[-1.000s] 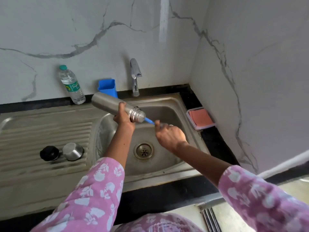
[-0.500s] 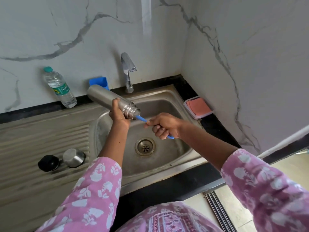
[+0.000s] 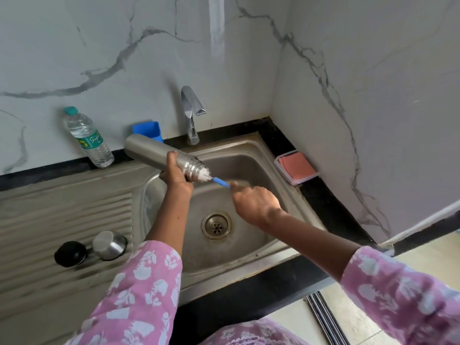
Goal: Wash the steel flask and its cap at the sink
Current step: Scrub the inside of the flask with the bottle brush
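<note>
My left hand (image 3: pixel 177 176) grips the steel flask (image 3: pixel 149 151) near its threaded neck and holds it almost level over the sink (image 3: pixel 251 150), mouth pointing right. My right hand (image 3: pixel 254 202) holds the blue handle of a bottle brush (image 3: pixel 220 181). Its white bristles show at the flask's mouth. The steel cap (image 3: pixel 109 245) and a black stopper (image 3: pixel 70 253) lie on the ribbed drainboard (image 3: pixel 62 215) to the left.
A tap (image 3: pixel 190 113) stands behind the basin, with no water running. A blue cup (image 3: pixel 148 129) and a plastic water bottle (image 3: pixel 87 136) stand by the back wall. A tray with a pink sponge (image 3: pixel 296 165) sits in the right corner. The drain (image 3: pixel 216 225) lies mid-basin.
The brush has been drawn outward, so its white bristles now show at the flask's mouth. My right hand has shifted down and right over the basin.
</note>
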